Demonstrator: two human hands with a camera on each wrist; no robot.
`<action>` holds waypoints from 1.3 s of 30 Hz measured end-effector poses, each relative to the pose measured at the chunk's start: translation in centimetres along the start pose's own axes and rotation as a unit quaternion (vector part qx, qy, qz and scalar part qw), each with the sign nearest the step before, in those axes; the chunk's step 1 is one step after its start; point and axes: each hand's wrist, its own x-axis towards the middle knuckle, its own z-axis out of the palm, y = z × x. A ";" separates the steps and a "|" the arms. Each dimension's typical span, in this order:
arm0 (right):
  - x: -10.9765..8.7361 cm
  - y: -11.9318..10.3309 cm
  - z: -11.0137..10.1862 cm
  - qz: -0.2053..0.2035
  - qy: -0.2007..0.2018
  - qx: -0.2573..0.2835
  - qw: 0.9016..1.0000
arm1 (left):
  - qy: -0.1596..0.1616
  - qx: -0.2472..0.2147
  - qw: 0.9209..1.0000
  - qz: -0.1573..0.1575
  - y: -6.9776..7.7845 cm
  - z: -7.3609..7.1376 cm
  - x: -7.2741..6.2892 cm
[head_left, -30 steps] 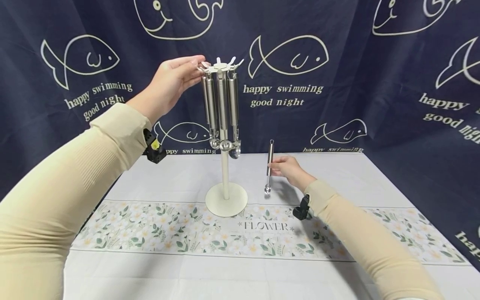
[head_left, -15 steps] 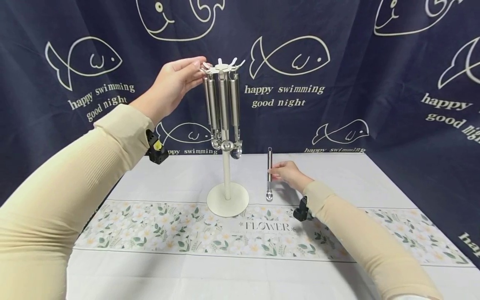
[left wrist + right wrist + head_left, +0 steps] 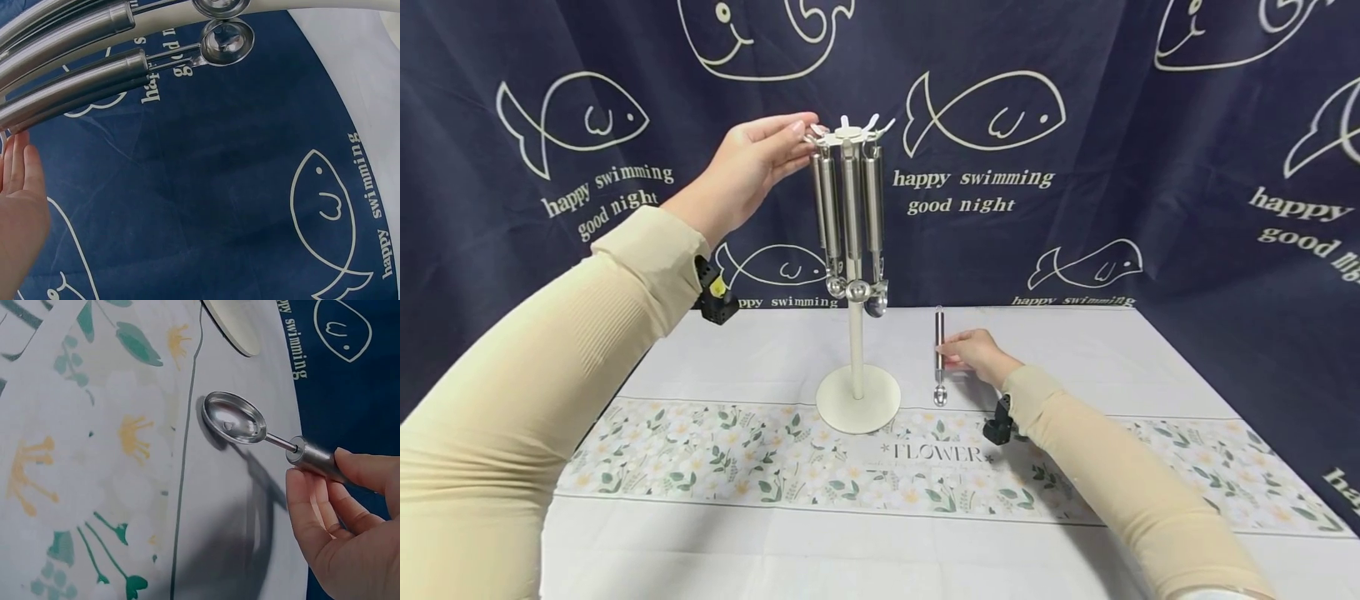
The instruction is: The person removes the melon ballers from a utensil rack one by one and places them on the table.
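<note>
In the head view my left hand (image 3: 748,167) is at the top of a white rotating-style utensil rack (image 3: 857,404), its thumb and fingers pinching one of the hooks. Several steel tools with long handles (image 3: 852,200) and small round bowls hang from that rack. The left wrist view shows my fingers (image 3: 32,172) beside a hanging handle (image 3: 75,90); the thumb is hidden there. To the right of the rack, my right hand (image 3: 977,354) pinches a steel melon baller (image 3: 234,417) by its handle. It stands nearly upright, bowl down, close to the table; contact cannot be told.
A white cloth with a floral band (image 3: 730,458) covers the table (image 3: 775,542). Behind it hangs a dark blue curtain (image 3: 1075,192) with fish drawings. A black wrist camera (image 3: 715,296) is strapped to the left sleeve, another (image 3: 998,423) to the right.
My right hand has lowered the melon baller toward the table, and its bowl has come slightly nearer. The left hand stays at the rack's top. The whole view has shifted slightly.
</note>
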 end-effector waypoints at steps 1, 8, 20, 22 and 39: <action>0.0 0.0 0.0 0.004 0.003 0.000 1.000 | 0.000 -0.002 1.000 0.000 0.0 0.0 0.0; 0.2 0.3 0.2 0.029 0.009 0.006 1.000 | 0.005 -0.011 1.000 -0.006 -0.1 0.0 0.1; 0.9 1.5 0.8 0.038 0.016 0.038 0.998 | 0.006 -0.012 1.000 0.005 -0.2 0.0 0.2; 1.0 1.4 0.9 0.043 0.018 0.037 0.998 | 0.007 -0.012 1.000 0.007 -0.3 0.0 0.2; 1.8 0.7 1.6 0.098 0.067 0.007 0.993 | 0.009 -0.016 1.000 0.009 -0.4 0.0 0.3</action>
